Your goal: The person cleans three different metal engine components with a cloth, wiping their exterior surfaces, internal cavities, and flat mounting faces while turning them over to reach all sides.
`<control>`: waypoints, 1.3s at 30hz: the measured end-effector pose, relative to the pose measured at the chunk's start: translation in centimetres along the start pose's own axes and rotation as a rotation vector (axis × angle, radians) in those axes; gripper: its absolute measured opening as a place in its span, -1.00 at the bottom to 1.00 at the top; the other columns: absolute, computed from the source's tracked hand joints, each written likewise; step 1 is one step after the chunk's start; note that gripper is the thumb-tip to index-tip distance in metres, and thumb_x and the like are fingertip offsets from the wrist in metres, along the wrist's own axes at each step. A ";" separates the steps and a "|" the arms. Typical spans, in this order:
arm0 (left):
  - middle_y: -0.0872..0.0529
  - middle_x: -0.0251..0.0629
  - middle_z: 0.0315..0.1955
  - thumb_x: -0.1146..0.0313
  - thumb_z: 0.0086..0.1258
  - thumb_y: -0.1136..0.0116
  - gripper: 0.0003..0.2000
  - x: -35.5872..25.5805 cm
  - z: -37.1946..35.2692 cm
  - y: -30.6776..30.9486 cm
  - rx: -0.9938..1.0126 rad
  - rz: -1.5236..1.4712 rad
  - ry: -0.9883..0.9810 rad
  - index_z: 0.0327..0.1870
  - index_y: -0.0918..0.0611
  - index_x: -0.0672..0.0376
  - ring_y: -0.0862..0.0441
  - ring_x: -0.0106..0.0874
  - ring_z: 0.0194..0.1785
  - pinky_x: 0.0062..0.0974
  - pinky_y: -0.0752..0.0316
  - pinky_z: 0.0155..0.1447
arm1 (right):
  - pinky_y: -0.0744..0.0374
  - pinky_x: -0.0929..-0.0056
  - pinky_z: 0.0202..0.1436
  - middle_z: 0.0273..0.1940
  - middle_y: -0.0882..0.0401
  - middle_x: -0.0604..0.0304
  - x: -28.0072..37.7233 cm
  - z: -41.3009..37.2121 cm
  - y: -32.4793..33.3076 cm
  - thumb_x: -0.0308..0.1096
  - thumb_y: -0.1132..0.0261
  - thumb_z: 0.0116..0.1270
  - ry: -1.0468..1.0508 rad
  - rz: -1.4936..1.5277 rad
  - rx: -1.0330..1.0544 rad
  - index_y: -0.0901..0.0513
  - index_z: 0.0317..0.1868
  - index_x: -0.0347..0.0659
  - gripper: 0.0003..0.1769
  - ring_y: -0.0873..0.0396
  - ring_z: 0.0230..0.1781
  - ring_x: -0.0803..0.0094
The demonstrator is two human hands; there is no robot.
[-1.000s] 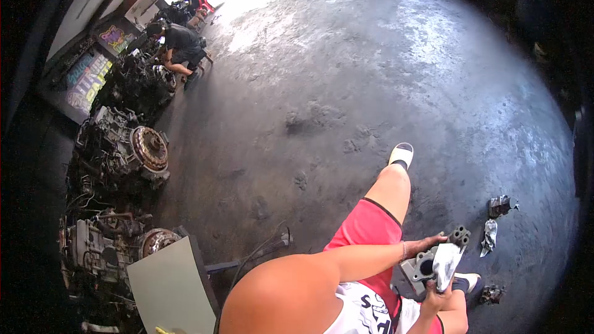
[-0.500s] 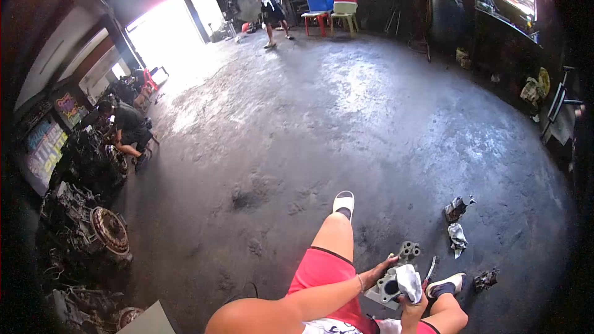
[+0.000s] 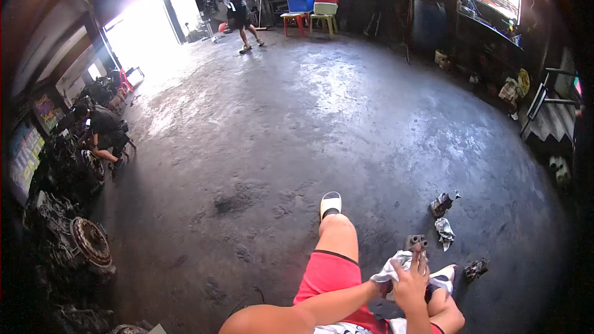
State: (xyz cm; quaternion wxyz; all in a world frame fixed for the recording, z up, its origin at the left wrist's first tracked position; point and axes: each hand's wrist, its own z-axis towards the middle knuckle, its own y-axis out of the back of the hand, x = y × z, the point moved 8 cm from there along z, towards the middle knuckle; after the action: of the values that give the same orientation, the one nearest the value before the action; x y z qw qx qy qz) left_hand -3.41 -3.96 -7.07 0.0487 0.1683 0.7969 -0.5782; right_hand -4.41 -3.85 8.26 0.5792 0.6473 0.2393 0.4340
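A grey metal casting with round holes (image 3: 417, 242) is held upright above my lap. A white cloth (image 3: 396, 264) lies against its left side and partly covers it. My right hand (image 3: 411, 284) presses the cloth to the casting, its fingers pointing up along the metal. My left hand (image 3: 385, 284) grips the casting lower down on the left; the cloth and my right hand hide most of its fingers. Crumpled cloth (image 3: 444, 233) and a dark, dirty part (image 3: 442, 204) rest on the floor just beyond.
Another dark lump (image 3: 476, 268) lies right of my shoe. Greasy engine parts (image 3: 90, 241) line the left side, where a person crouches (image 3: 106, 130). Another person (image 3: 235, 3) stands at the back near stools with cool boxes (image 3: 301, 4). A workbench (image 3: 489, 23) runs along the right wall.
My right hand has moved up over the casting with the cloth, now spread to its left side. The casting is more covered. The standing person has stepped, and the view has shifted right.
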 end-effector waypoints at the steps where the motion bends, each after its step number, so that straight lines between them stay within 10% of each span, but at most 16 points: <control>1: -0.67 -0.25 -0.22 -0.13 0.24 -0.08 -0.50 0.0 0.4 0.2 0.035 -0.053 -0.026 -0.05 -0.56 0.14 -0.65 -0.38 -0.25 -0.33 -0.58 -0.12 | -0.11 -0.13 0.28 0.38 -0.02 -0.09 0.6 -0.6 -0.3 -0.38 -0.23 -0.01 -0.009 -0.033 -0.014 -0.56 0.06 -0.02 -0.49 -0.05 0.35 -0.14; 5: -0.66 -0.23 -0.20 -0.01 0.27 -0.11 -0.57 -0.4 1.9 0.7 0.136 -0.309 -0.055 -0.04 -0.53 0.16 -0.65 -0.36 -0.23 -0.29 -0.59 -0.11 | -0.22 -0.01 0.27 0.04 -0.50 0.01 0.7 -2.9 0.2 -0.38 -0.22 -0.03 0.045 0.112 -0.192 -0.64 -0.22 -0.21 -0.70 -0.26 0.23 -0.10; 9: -0.64 -0.16 -0.21 -0.13 0.18 -0.17 -0.42 -2.0 1.7 0.4 0.058 -0.240 -0.083 0.00 -0.47 0.21 -0.65 -0.30 -0.22 -0.27 -0.59 -0.11 | -0.25 -0.05 0.25 -0.10 -0.49 -0.17 -4.3 -3.4 -1.6 -0.19 -0.20 0.05 0.110 0.151 -0.456 -0.56 -0.21 -0.39 -0.59 -0.38 0.08 -0.15; 12: -0.57 -0.23 -0.09 -0.34 0.19 0.10 -0.32 -5.5 0.3 -1.8 -0.057 -0.008 -0.221 0.08 -0.46 0.10 -0.54 -0.31 -0.02 -0.27 -0.47 0.08 | -0.45 0.27 -0.03 -0.25 -0.54 -0.09 -13.0 -5.7 0.8 -0.25 -0.06 0.31 -0.806 0.733 -0.804 -0.45 -0.10 -0.42 -0.65 -0.51 -0.22 0.15; 14: -0.58 -0.17 -0.11 -0.29 0.23 0.14 -0.34 -5.9 2.0 -0.4 0.036 -0.065 -0.280 0.08 -0.46 0.15 -0.55 -0.23 -0.04 -0.23 -0.47 0.09 | -0.46 0.39 -0.16 -0.35 -0.54 0.07 -16.2 -8.0 -3.7 -0.30 -0.18 0.24 -0.955 1.257 -0.957 -0.47 -0.12 -0.36 -0.70 -0.52 -0.30 0.33; 15: -0.56 -0.09 -0.05 -0.26 0.25 0.15 -0.33 -5.9 1.4 -2.1 0.177 -0.151 -0.242 0.11 -0.44 0.20 -0.53 -0.14 0.02 -0.16 -0.44 0.13 | -0.44 0.37 -0.02 -0.25 -0.52 0.01 -14.6 -7.7 -5.5 -0.32 -0.15 0.25 -1.017 1.182 -0.679 -0.43 0.00 -0.36 -0.64 -0.51 -0.18 0.26; 17: -0.53 -0.02 0.03 -0.25 0.26 0.17 -0.31 -6.8 1.2 0.9 0.029 -0.097 -0.357 0.14 -0.41 0.24 -0.48 -0.09 0.10 -0.13 -0.37 0.21 | -0.19 0.17 0.29 0.26 -0.13 -0.15 -5.4 -5.1 -4.1 -0.25 -0.11 0.29 -0.478 0.813 -0.627 -0.25 0.25 -0.28 -0.45 -0.18 0.27 -0.02; 20: -0.52 -0.04 0.06 -0.24 0.24 0.14 -0.30 -6.3 1.0 3.0 -0.142 -0.080 -0.433 0.16 -0.40 0.22 -0.50 -0.12 0.08 -0.18 -0.38 0.21 | -0.17 0.17 0.30 0.31 -0.09 -0.17 -5.1 -4.7 -4.8 -0.03 -0.03 0.36 -0.437 0.582 -0.852 -0.25 0.25 -0.32 -0.38 -0.16 0.30 0.00; 22: -0.51 -0.03 0.07 -0.23 0.26 0.14 -0.31 -6.5 0.6 1.4 -0.115 0.069 -0.342 0.18 -0.38 0.23 -0.50 -0.11 0.06 -0.20 -0.41 0.18 | -0.25 0.31 0.28 0.25 -0.28 -0.01 -8.9 -4.6 -10.8 0.03 0.00 0.38 -0.825 1.658 -0.871 -0.27 0.25 -0.24 -0.40 -0.31 0.25 0.22; 23: -0.51 -0.02 0.07 -0.22 0.26 0.13 -0.30 -7.3 1.1 0.6 -0.053 0.215 -0.359 0.21 -0.37 0.23 -0.50 -0.09 0.07 -0.19 -0.42 0.17 | -0.25 0.31 0.28 0.25 -0.28 -0.01 -9.0 -5.1 -11.0 0.03 0.00 0.38 -0.836 1.678 -0.872 -0.27 0.25 -0.24 -0.40 -0.31 0.25 0.22; 26: -0.46 -0.04 0.13 -0.11 0.27 0.03 -0.32 -8.2 1.3 -0.9 0.141 0.444 -0.304 0.26 -0.31 0.26 -0.43 -0.09 0.16 -0.21 -0.33 0.25 | -0.49 0.27 0.10 0.00 -0.56 0.09 -5.7 -3.2 -13.4 0.01 -0.08 0.33 -0.652 2.826 -0.160 -0.43 0.13 -0.15 -0.50 -0.56 -0.03 0.27; 28: -0.49 -0.09 0.07 0.04 -0.08 -0.37 -0.14 -8.0 0.0 -1.6 -0.058 0.761 -0.038 0.24 -0.28 0.33 -0.49 -0.26 0.11 -0.35 -0.39 0.19 | -0.50 0.22 0.12 0.01 -0.56 0.09 -4.9 -3.6 -14.6 0.03 -0.09 0.32 -0.759 2.728 -0.132 -0.43 0.13 -0.15 -0.48 -0.56 0.00 0.28; 33: -0.42 -0.10 0.12 0.10 -0.10 -0.47 -0.09 -9.9 -2.6 -8.7 -0.102 1.071 -0.328 0.27 -0.24 0.33 -0.41 -0.29 0.16 -0.37 -0.35 0.19 | -0.55 0.21 0.06 -0.01 -0.54 0.05 -6.8 -2.6 -10.8 -0.07 -0.22 0.27 -0.355 2.744 -0.440 -0.43 0.09 -0.22 -0.50 -0.56 -0.04 0.27; 39: -0.44 -0.24 0.08 0.23 0.11 -0.35 -0.27 -7.9 -2.4 -9.4 0.019 1.150 -0.517 0.28 -0.23 0.20 -0.46 -0.37 0.08 -0.40 -0.39 0.13 | -0.55 0.36 -0.02 -0.12 -0.55 0.17 -10.3 -4.2 -9.8 -0.27 -0.36 0.17 -0.670 2.293 -0.929 -0.46 0.01 -0.26 -0.56 -0.55 -0.14 0.41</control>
State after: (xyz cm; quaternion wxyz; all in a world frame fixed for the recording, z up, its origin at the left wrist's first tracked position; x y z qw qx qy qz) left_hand 1.27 -5.99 4.36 0.5412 0.4249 0.5363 -0.4888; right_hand -11.27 -7.85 -4.30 0.0779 0.2971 -0.7826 0.5414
